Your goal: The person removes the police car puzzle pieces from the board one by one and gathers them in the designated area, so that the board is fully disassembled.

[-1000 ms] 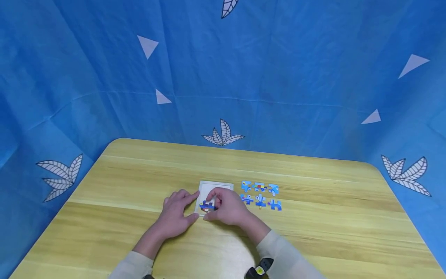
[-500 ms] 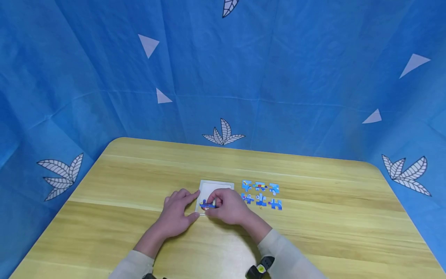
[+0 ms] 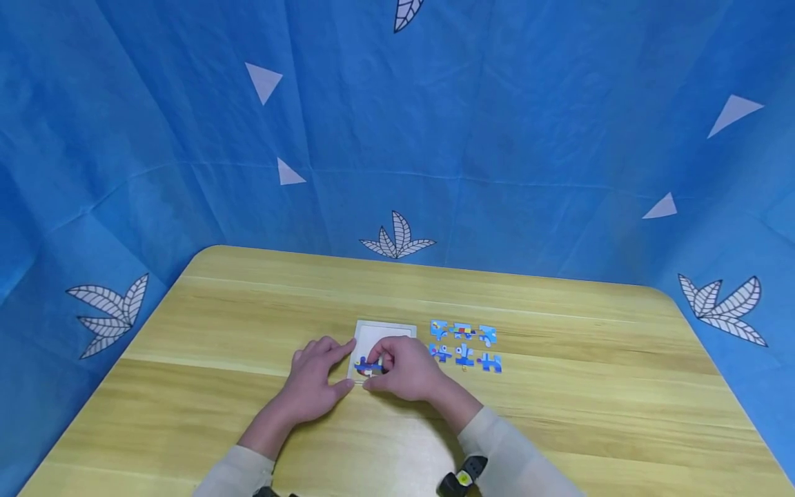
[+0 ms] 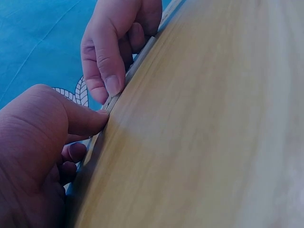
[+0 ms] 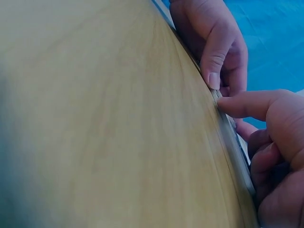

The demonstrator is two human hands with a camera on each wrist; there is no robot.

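Note:
A square white puzzle tray (image 3: 384,333) with a raised rim lies on the table, between both hands. My left hand (image 3: 313,383) is at its left side, index fingertip on the rim and thumb at the near left corner, both fairly straight. My right hand (image 3: 406,369) reaches over the tray from the right with bent fingers and pinches at a blue and dark puzzle piece (image 3: 361,367) in the near left part; the fingers hide some of it. In the left wrist view, the right thumb (image 4: 113,84) and left thumb (image 4: 97,122) meet the tray's near edge close together.
Several loose blue jigsaw pieces (image 3: 464,353) lie in two rows on the wooden table (image 3: 590,373), right of the tray. A blue curtain (image 3: 528,138) with leaf and triangle prints hangs behind the table. A black strap device (image 3: 462,476) sits at the right wrist.
The right thumb has shifted slightly from the tray's near edge to the piece and back to the edge. The left hand and loose pieces have stayed in place.

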